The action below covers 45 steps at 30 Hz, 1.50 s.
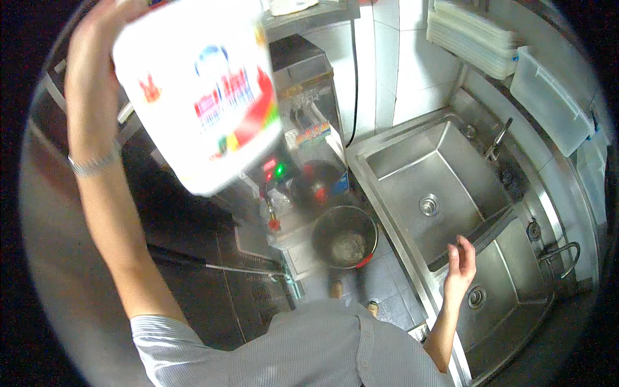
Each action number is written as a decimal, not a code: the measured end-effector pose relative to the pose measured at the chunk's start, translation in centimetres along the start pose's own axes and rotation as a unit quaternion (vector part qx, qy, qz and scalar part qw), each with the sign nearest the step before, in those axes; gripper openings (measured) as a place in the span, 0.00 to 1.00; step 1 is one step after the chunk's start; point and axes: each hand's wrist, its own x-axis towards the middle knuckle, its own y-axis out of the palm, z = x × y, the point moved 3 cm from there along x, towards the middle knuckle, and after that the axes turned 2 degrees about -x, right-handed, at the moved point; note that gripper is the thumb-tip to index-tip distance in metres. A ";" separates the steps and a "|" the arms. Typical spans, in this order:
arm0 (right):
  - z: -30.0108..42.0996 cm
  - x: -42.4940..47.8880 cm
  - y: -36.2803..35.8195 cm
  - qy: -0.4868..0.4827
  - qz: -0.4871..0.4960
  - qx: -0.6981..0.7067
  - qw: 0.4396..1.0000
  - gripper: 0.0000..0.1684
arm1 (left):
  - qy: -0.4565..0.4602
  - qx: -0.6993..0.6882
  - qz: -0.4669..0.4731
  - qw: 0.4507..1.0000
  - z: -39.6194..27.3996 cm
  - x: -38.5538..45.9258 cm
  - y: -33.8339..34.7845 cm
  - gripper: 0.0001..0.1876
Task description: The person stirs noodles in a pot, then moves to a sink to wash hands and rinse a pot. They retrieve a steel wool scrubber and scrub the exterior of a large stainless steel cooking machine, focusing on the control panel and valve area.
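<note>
My left hand [104, 19] is raised at the upper left, at the top corner of a large white plastic jug [179, 92], and holds it up. The fingers are partly hidden behind the jug and cut off by the picture's edge. The jug is tilted and blurred, with a coloured printed label. My right hand [462, 263] holds nothing; its fingers are loosely bent above the divider [483, 234] between two steel sink basins. Low down between the jug and the sinks stands a round bucket [377, 232] with a red grip and something pale at its bottom.
The far sink basin [411, 169] and near basin [503, 314] each have a drain and tap. Plastic bins [551, 101] sit on a shelf above. Behind the jug, a machine [300, 63] shows small red and green lights. A dark-handled rod [232, 267] lies at left.
</note>
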 end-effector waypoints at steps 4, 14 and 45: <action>5.6 0.0 2.9 -0.090 0.095 0.083 0.988 0.15 | -0.135 -0.002 -0.035 0.990 2.5 -11.4 3.9 0.23; 6.0 -7.5 20.6 -0.393 0.376 0.042 0.838 0.14 | -0.456 0.050 0.164 0.873 13.4 -42.8 13.3 0.25; -4.7 -19.2 32.0 -0.206 0.706 -0.187 0.651 0.22 | -0.533 0.143 0.238 0.799 19.3 -57.1 14.0 0.15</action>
